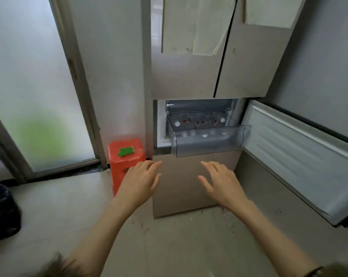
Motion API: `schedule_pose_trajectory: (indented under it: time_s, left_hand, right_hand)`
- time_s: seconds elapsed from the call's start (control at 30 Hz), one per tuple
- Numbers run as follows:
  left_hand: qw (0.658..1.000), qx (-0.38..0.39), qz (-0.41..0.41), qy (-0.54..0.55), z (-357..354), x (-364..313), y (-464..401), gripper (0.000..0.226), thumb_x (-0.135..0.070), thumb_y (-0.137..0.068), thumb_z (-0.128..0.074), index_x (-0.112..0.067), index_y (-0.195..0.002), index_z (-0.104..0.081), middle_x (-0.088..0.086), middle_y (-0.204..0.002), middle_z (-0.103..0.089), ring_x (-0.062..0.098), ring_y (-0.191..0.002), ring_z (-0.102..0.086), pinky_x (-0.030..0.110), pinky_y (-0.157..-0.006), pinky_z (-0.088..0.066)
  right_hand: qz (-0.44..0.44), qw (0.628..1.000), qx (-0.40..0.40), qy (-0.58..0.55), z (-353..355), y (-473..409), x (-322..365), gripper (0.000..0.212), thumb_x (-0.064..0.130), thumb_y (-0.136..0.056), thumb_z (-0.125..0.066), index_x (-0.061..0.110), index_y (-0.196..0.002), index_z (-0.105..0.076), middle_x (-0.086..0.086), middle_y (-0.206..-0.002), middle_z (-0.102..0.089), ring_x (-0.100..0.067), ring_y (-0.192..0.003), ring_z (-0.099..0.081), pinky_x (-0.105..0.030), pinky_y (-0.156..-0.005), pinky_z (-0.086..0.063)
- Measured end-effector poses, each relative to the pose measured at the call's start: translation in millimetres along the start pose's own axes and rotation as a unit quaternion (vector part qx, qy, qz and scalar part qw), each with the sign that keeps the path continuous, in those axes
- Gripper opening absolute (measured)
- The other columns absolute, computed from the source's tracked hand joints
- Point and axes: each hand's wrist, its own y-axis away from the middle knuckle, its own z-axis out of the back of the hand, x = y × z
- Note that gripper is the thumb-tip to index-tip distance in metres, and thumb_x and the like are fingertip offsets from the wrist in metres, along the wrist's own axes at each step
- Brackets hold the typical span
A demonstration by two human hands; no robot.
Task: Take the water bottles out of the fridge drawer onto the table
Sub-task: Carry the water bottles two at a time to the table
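Facing the fridge (189, 76), you have its lower door (300, 154) swung open to your right and the clear drawer (209, 140) pulled out. The bottles (199, 122) lie inside — white caps toward you, long axes running back into the compartment, above and beyond both hands. Your right hand (223, 182) sits slightly nearer; the left hand (141, 180) hovers alongside. Each grip is wide, fingers spread, holding nothing.

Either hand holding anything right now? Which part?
Nothing held. Left hand and right hand hover open, fingers spread, below the clear plastic fridge drawer.
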Motion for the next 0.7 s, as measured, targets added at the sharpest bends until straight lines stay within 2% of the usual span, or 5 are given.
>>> schedule_pose_trajectory:
  time_s: [0.17, 0.33, 0.43, 0.53, 0.7]
  left_hand:
    - [0.999, 0.044, -0.020, 0.007, -38, -6, -102, 0.044, -0.032, -0.094, -0.043, -0.020, -0.136, -0.041, 0.003, -0.132, -0.051, 0.021, -0.120, -0.049, 0.037, -0.097, -0.043]
    - [0.998, 0.058, 0.005, 0.024, -83, 0, -189, 0.041, -0.031, -0.096, -0.038, -0.019, -0.136, -0.041, 0.003, -0.131, -0.050, 0.020, -0.117, -0.049, 0.034, -0.094, -0.043]
    - [0.997, 0.036, 0.050, 0.052, -113, 4, -248, 0.040, -0.026, -0.097, -0.038, -0.016, -0.135, -0.042, 0.006, -0.128, -0.052, 0.023, -0.113, -0.052, 0.033, -0.091, -0.044]
    - [0.991, 0.030, 0.107, 0.080, -147, 8, -308, 0.040, -0.021, -0.096, -0.040, -0.011, -0.135, -0.042, 0.010, -0.129, -0.050, 0.026, -0.116, -0.049, 0.035, -0.096, -0.040]
    - [0.965, 0.085, 0.216, 0.121, -201, 19, -387, 0.041, -0.014, -0.093, -0.042, -0.006, -0.134, -0.042, 0.020, -0.129, -0.046, 0.037, -0.115, -0.047, 0.043, -0.097, -0.040]
  right_hand:
    - [-0.037, 0.999, 0.002, -0.003, 2, -78, -63, 0.052, 0.042, -0.095, -0.039, 0.019, -0.141, -0.032, -0.001, -0.141, -0.042, -0.020, -0.129, -0.040, -0.034, -0.104, -0.033]
    - [-0.048, 0.998, 0.017, -0.024, -10, -159, -118, 0.052, 0.042, -0.096, -0.037, 0.020, -0.142, -0.031, -0.001, -0.143, -0.039, -0.019, -0.132, -0.037, -0.035, -0.107, -0.031]
    - [-0.038, 0.999, 0.025, -0.030, -22, -219, -153, 0.052, 0.042, -0.096, -0.037, 0.019, -0.142, -0.031, -0.002, -0.143, -0.040, -0.020, -0.131, -0.038, -0.036, -0.105, -0.031]
    - [-0.022, 0.998, 0.047, -0.039, -34, -280, -189, 0.052, 0.042, -0.096, -0.037, 0.020, -0.143, -0.029, -0.002, -0.144, -0.039, -0.021, -0.131, -0.037, -0.037, -0.105, -0.032]
    - [-0.013, 0.993, 0.111, -0.037, -51, -370, -236, 0.052, 0.041, -0.097, -0.036, 0.017, -0.142, -0.031, -0.006, -0.143, -0.041, -0.027, -0.130, -0.038, -0.041, -0.103, -0.034]
